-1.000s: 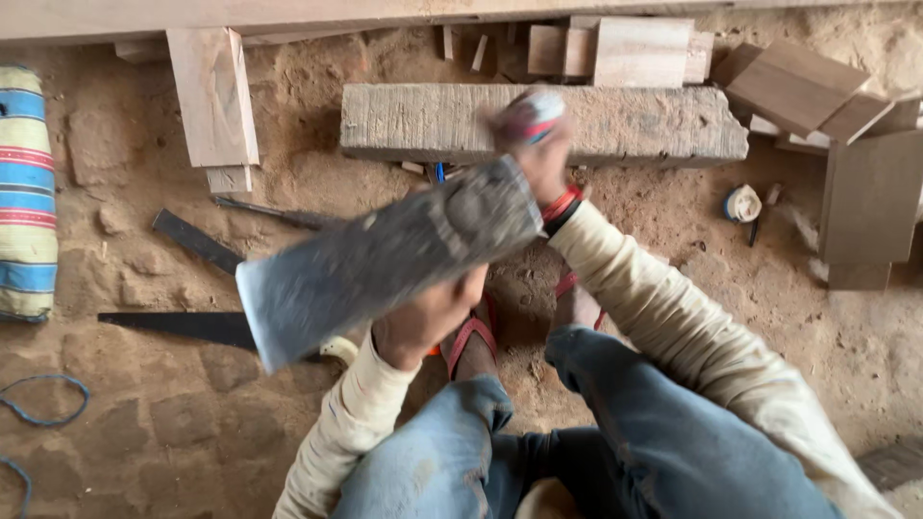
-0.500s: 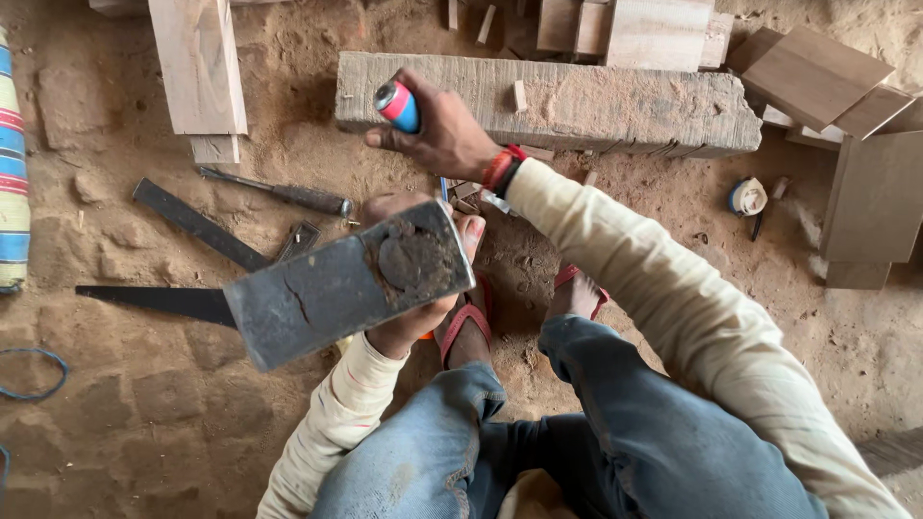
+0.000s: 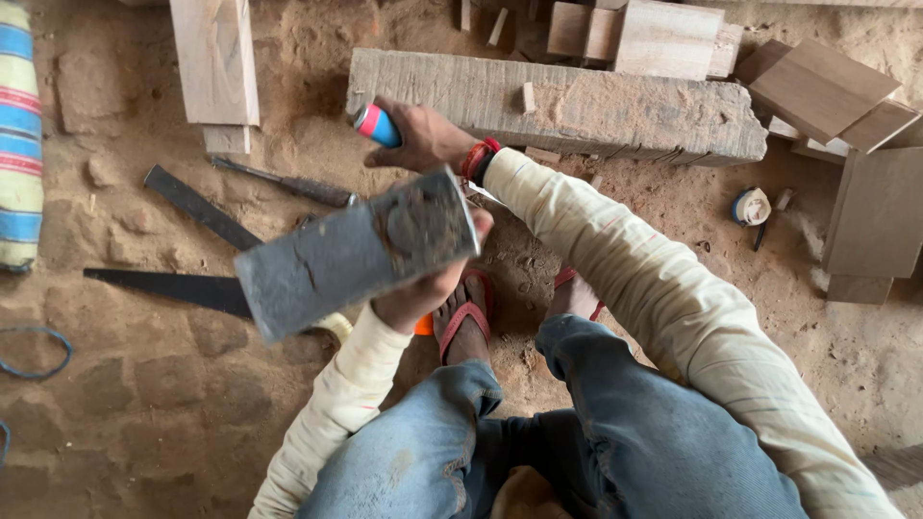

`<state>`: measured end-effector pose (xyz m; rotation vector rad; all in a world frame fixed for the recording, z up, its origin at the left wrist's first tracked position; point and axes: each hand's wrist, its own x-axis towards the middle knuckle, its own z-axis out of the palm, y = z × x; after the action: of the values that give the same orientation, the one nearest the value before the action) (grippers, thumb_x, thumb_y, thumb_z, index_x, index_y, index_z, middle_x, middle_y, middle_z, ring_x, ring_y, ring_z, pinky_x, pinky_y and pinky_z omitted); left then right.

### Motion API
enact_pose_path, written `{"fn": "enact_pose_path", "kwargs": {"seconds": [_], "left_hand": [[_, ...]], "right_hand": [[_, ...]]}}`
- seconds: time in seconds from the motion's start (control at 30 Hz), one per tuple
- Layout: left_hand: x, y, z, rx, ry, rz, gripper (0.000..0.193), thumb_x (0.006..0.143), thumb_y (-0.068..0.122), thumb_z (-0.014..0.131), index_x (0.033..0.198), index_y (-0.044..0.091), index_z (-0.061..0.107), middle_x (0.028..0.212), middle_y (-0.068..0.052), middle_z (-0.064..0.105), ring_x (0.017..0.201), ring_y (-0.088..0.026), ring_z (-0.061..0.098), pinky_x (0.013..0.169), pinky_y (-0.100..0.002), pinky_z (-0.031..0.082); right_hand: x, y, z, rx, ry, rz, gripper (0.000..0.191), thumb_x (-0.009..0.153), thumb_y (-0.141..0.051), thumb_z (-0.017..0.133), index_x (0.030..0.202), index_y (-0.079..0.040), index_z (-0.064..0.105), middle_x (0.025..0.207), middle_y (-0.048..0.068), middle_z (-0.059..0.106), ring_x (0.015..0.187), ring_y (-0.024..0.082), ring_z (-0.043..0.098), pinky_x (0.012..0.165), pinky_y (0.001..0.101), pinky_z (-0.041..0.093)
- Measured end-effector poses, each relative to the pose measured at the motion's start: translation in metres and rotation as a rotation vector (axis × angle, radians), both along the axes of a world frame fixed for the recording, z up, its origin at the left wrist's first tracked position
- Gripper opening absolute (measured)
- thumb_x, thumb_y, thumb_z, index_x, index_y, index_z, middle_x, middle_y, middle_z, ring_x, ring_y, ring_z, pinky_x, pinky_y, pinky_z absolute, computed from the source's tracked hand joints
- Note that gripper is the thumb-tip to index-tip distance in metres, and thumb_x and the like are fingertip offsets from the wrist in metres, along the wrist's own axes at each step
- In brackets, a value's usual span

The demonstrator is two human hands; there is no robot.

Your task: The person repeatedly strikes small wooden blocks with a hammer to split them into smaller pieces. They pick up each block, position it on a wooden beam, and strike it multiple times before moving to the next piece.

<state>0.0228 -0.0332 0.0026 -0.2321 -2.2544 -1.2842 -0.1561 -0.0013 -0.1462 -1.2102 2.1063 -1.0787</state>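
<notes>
Left hand (image 3: 423,293) grasps a grey, weathered wooden block (image 3: 356,252) raised above the dirt floor (image 3: 144,384); right hand (image 3: 423,139) clenches a blue-and-red tool handle (image 3: 375,125) before the long timber beam (image 3: 558,106).

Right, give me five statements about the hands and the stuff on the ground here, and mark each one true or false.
1. The left hand holds up a grey wooden block. True.
2. The right hand is empty. False: it grips a tool handle coloured blue and red.
3. A long weathered beam lies on the ground beyond the right hand. True.
4. The saw blade rests on top of the beam. False: it lies flat on the dirt on the left, partly hidden behind the block.
5. The person is barefoot. False: a red sandal is on the foot below the block.
</notes>
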Motion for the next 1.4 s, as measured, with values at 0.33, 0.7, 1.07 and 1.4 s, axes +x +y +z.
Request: {"fn": "enact_pose_path", "kwargs": {"seconds": [0.33,0.7,1.07,1.4], "left_hand": [[-0.021,-0.094,-0.003,0.151,-0.049,0.500,0.029,0.105,0.015,0.078,0.119,-0.004,0.061,0.110,-0.013,0.066,0.091,-0.023,0.066,0.082,-0.039,0.057],[-0.007,-0.121,-0.119,0.002,-0.636,0.415,0.030,0.080,0.010,0.074,0.108,-0.001,0.068,0.093,-0.024,0.073,0.087,-0.040,0.073,0.077,-0.047,0.055],[-0.037,-0.083,-0.048,0.042,-0.193,0.272,0.016,0.101,0.016,0.072,0.106,0.001,0.070,0.088,-0.010,0.074,0.062,-0.014,0.065,0.060,-0.030,0.057],[-0.018,-0.021,-0.024,0.282,0.027,0.108,0.016,0.102,0.010,0.072,0.115,0.001,0.072,0.104,-0.010,0.077,0.091,-0.018,0.075,0.083,-0.032,0.061]], "right_hand": [[0.000,0.006,0.012,0.016,-0.039,-0.063,0.063,0.092,-0.045,0.080,0.128,-0.003,0.050,0.088,0.014,0.071,0.070,0.026,0.072,0.066,0.0414,0.061],[0.012,0.015,0.037,-0.053,0.104,-0.125,0.057,0.089,-0.041,0.087,0.125,-0.007,0.058,0.101,0.023,0.074,0.097,0.039,0.070,0.083,0.0481,0.056],[-0.046,0.083,0.115,-0.121,-0.940,-0.373,0.036,0.079,-0.010,0.083,0.101,-0.005,0.055,0.062,0.001,0.054,0.043,0.011,0.046,0.036,0.0270,0.035],[-0.001,0.170,0.036,0.599,0.553,0.090,0.054,0.082,-0.057,0.079,0.097,-0.007,0.066,0.066,0.006,0.065,0.051,0.018,0.058,0.049,0.0360,0.056]]}}
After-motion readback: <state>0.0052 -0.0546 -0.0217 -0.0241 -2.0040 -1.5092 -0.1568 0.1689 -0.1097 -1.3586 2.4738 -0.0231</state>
